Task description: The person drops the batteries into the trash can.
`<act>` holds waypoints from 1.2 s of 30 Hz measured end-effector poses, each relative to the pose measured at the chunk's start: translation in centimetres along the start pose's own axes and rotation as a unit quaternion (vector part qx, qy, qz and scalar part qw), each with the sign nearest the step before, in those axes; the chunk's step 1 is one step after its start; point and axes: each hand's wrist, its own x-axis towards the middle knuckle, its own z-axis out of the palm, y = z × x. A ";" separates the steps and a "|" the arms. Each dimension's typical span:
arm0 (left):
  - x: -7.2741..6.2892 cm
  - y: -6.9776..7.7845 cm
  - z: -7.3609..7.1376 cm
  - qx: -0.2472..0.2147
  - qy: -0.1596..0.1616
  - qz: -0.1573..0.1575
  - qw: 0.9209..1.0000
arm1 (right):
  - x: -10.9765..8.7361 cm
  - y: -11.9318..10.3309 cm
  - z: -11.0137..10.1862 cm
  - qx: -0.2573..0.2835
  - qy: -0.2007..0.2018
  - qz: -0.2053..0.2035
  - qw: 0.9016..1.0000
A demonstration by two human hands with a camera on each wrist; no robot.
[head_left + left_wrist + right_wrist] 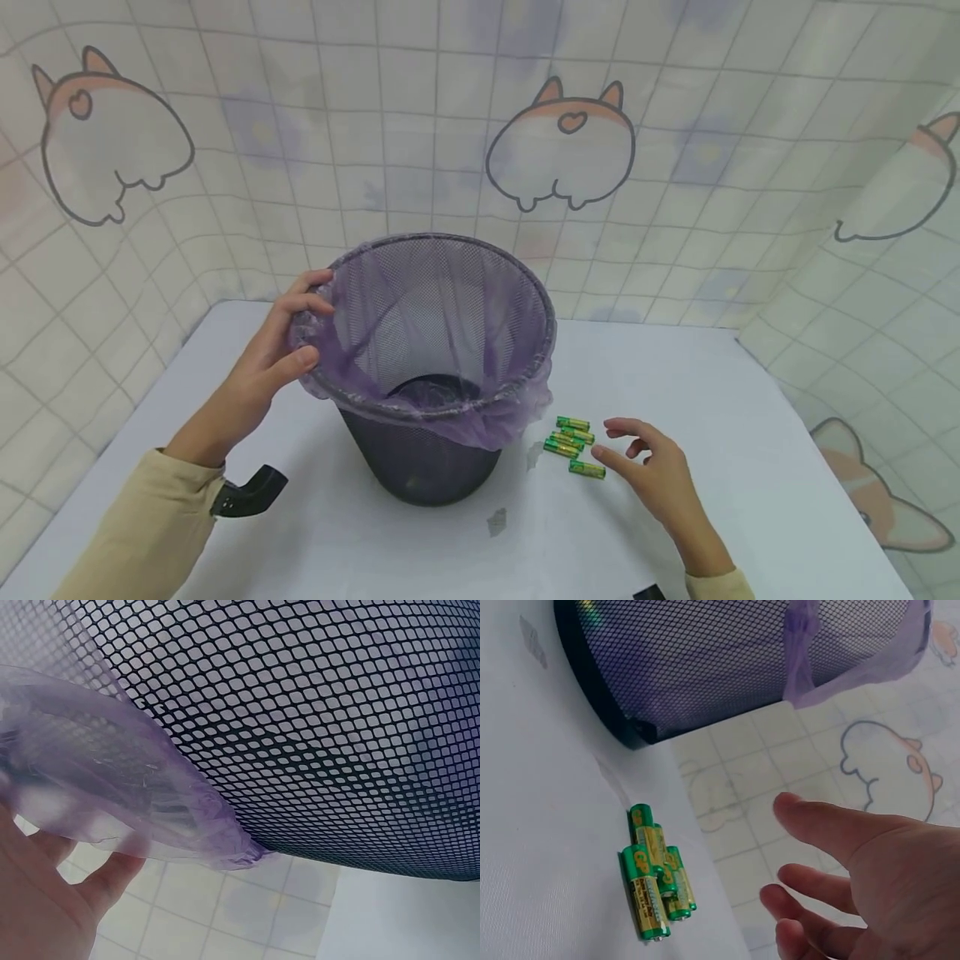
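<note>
A black mesh wastebasket (431, 475) stands on the white table, lined with a thin purple bag (487, 432) folded over its rim. My left hand (258, 358) holds the left side of that rim through the bag, fingers over the edge and thumb toward the front. Right of the basket lie several green-and-gold batteries (588, 469), most bunched together with one nearer the front. My right hand (660, 479) hovers just right of them, thumb and fingers loosely bent and parted, holding nothing. The right wrist view shows the batteries (646, 900) apart from the fingertips.
The white tabletop (697, 375) meets a tile-patterned curtain (420, 167) with cartoon animals at the back and sides. Small grey marks (497, 522) show on the table in front of the basket. A black wrist device (251, 492) sits at my left sleeve.
</note>
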 end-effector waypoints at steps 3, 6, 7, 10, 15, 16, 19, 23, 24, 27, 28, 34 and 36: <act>0.0 -0.1 0.0 0.004 -0.003 -0.003 1.000 | 0.0 0.3 0.2 -0.005 -0.021 0.008 1.000; 0.2 -0.1 0.0 -0.001 -0.010 0.005 1.000 | 0.0 0.6 0.2 -0.003 -0.039 0.020 0.999; 0.3 -0.1 -0.1 -0.004 -0.011 0.008 1.000 | 0.0 0.7 0.3 -0.003 -0.042 0.023 0.999; 0.4 0.1 -0.1 -0.006 -0.014 0.014 1.000 | 0.1 1.0 0.5 -0.004 -0.053 0.024 0.998; 0.4 0.3 -0.3 -0.010 -0.017 0.008 1.000 | 0.3 1.2 0.9 -0.005 -0.068 0.018 0.998; 0.4 0.3 -0.3 -0.013 -0.018 0.008 1.000 | 0.3 1.2 0.9 -0.004 -0.069 0.017 0.997; 0.5 0.4 -0.4 -0.012 -0.020 0.010 1.000 | 0.4 1.3 1.1 -0.012 -0.068 0.012 0.998; 0.5 0.5 -0.4 -0.011 -0.015 0.006 1.000 | 0.6 1.3 1.3 -0.029 -0.075 0.004 0.997; 0.5 0.5 -0.4 -0.013 -0.013 0.005 1.000 | 0.6 1.4 1.4 -0.033 -0.076 0.003 0.997; 0.4 0.6 -0.3 -0.019 -0.007 0.004 1.000 | 0.6 1.6 1.6 -0.041 -0.076 0.000 0.996; 0.4 0.6 -0.3 -0.018 -0.007 0.005 1.000 | 0.6 1.7 1.7 -0.043 -0.075 0.000 0.996; 0.2 0.3 -0.4 -0.022 -0.024 0.011 0.999 | 0.5 2.1 2.3 -0.052 -0.073 0.003 0.996; 0.2 0.2 -0.4 -0.025 -0.026 0.010 0.999 | 0.5 2.2 2.5 -0.055 -0.073 0.007 0.996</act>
